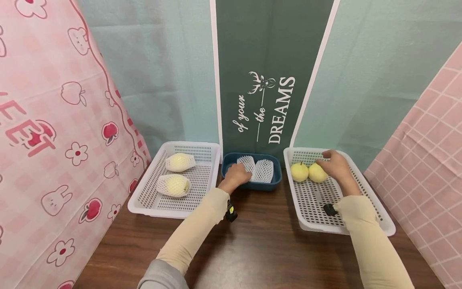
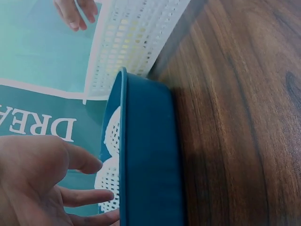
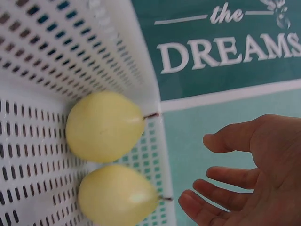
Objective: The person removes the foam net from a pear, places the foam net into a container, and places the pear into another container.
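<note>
Over the blue bin (image 1: 267,186) my left hand (image 1: 237,175) reaches down with parted fingers, close to a white foam net sleeve (image 1: 247,163). A second foam net sleeve (image 1: 264,171) lies beside it in the bin. In the left wrist view the left hand (image 2: 42,183) has its fingertips at the nets, and no grip on them shows. My right hand (image 1: 336,165) hovers above the right white basket (image 1: 303,218), near two yellow pears (image 1: 299,172). In the right wrist view the right hand (image 3: 240,174) is apart from the pears (image 3: 106,127), fingers spread and holding nothing.
A white basket (image 1: 144,211) at the left holds two pears in foam nets (image 1: 173,185). The blue bin stands between the two baskets on the brown wooden table (image 1: 252,241). Printed cloths (image 1: 173,80) hang behind and at both sides.
</note>
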Tool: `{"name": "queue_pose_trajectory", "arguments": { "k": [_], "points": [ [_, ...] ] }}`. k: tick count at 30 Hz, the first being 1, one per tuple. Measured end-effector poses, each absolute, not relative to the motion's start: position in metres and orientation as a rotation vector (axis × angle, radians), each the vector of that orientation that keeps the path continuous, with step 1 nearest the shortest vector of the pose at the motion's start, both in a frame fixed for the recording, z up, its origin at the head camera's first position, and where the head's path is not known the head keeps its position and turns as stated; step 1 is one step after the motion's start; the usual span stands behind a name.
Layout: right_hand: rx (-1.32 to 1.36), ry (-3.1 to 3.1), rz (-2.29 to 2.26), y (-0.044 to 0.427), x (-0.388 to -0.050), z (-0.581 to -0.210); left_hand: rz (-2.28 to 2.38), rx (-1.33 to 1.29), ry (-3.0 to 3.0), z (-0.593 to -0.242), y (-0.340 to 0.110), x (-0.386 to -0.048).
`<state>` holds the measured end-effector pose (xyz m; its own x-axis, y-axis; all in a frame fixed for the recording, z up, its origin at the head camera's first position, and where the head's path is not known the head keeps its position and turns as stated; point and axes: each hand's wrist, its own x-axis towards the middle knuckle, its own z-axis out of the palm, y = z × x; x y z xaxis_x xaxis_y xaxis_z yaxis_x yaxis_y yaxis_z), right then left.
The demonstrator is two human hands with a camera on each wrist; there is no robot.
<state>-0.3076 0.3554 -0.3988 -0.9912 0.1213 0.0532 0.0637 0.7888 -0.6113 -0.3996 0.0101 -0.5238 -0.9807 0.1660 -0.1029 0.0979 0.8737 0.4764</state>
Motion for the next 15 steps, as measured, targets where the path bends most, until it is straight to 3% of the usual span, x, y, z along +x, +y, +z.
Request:
{"name": "queue_pose_trajectory", "arguments": {
  "k": [6, 13, 15],
  "points": [
    [-0.087, -2.886, 0.980, 0.336, -0.296, -0.387, 0.799, 0.258, 2.897, -0.523, 0.008, -0.405],
    [-0.015, -2.832, 1.016, 0.313, -0.283, -0.376, 0.978, 0.240, 2.834, -0.415, -0.002, -0.325],
    [-0.007, -2.821, 1.026, 0.306, -0.279, -0.373, 1.003, 0.270, 2.849, -0.409, -0.005, -0.321]
  ]
}}
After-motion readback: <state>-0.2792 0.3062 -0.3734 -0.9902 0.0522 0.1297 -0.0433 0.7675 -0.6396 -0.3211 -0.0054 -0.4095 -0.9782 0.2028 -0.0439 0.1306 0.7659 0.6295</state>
